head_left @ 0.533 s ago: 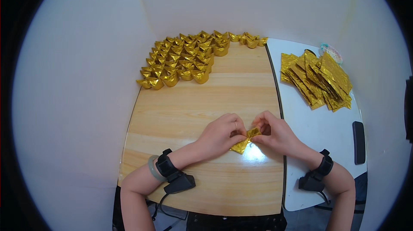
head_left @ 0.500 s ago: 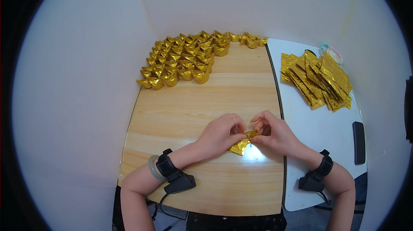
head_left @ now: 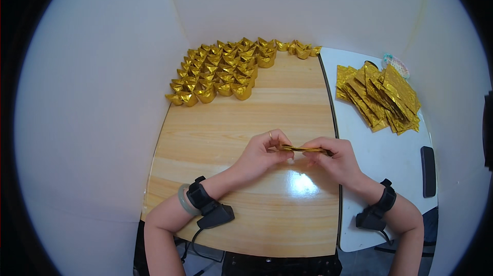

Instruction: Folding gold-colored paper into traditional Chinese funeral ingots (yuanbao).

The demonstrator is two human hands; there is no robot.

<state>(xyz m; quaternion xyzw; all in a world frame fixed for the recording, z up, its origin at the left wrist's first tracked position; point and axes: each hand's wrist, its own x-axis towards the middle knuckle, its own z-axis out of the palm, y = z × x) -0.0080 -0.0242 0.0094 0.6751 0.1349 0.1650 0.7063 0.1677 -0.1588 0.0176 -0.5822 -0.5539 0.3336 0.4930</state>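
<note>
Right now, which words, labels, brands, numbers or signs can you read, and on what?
None can be read.
The folded gold foil paper between the left hand and right hand shows mostly its thin edge.
The flat gold foil squares and slim black rectangular bar show no legible marks.

A long black object [head_left: 428, 171] lies on the white table [head_left: 393, 158].

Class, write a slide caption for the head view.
Left hand and right hand pinch a thin gold piece above the wood-grain tabletop; boat-shaped gold ornaments stand beyond.
</note>
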